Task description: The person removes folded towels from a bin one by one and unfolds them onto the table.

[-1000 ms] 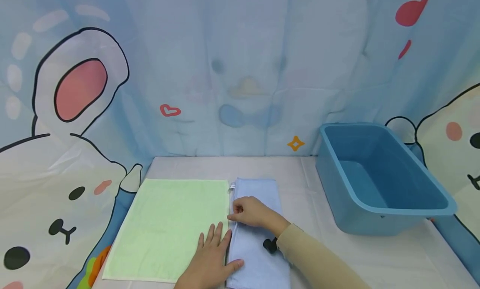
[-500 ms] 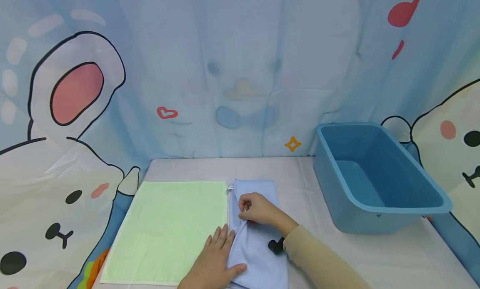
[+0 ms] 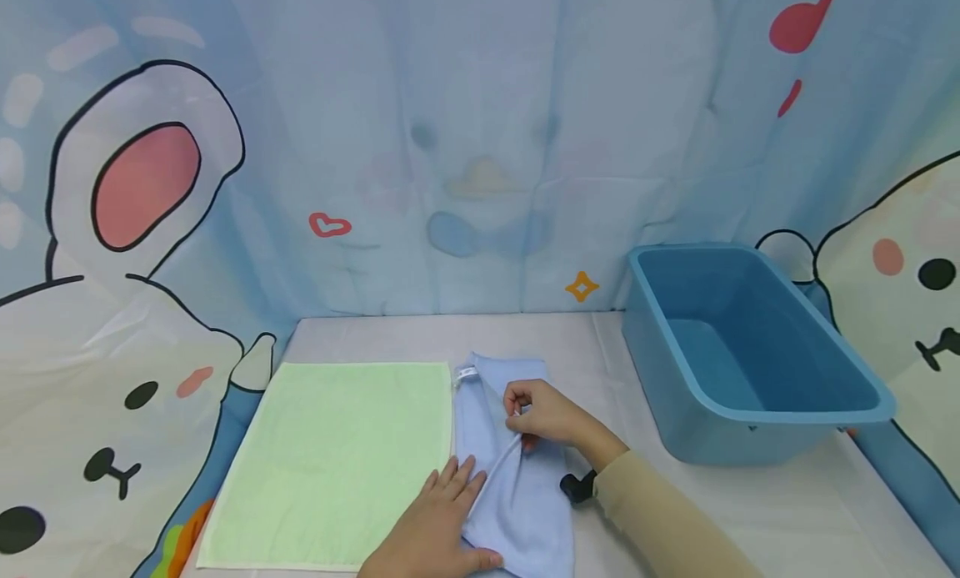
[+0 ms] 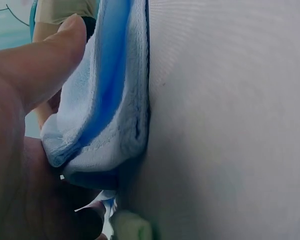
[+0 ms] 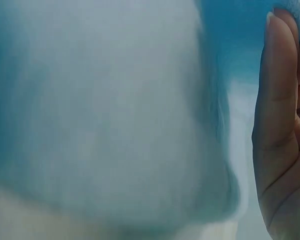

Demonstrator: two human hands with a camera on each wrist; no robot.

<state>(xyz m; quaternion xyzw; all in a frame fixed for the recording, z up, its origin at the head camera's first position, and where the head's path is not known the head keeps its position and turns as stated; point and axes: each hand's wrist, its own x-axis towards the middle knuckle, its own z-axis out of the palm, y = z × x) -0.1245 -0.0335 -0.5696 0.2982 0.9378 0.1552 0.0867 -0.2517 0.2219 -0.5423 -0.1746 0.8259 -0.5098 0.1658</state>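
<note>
In the head view a light blue folded towel (image 3: 551, 486) lies lengthwise on the table. My right hand (image 3: 551, 411) pinches the edge of its upper layer, lifting it toward the right so that slanting creases form. My left hand (image 3: 431, 524) rests at the towel's near left side with fingers fairly straight and thumb across the blue cloth. A pale green towel (image 3: 330, 461) is spread flat just left of the blue one. The left wrist view shows the blue towel's folded layers (image 4: 132, 110) beside my left thumb (image 4: 50, 60).
An open blue plastic tub (image 3: 720, 428) stands at the right on the white-covered table (image 3: 375, 338). Behind hangs a blue curtain (image 3: 360, 128) with cartoon prints. A small white tag (image 3: 467, 373) sits at the blue towel's far left corner.
My right hand has moved right and slightly up, drawing the blue towel's upper left edge with it and opening the fold. My left hand has slid a little to the right.
</note>
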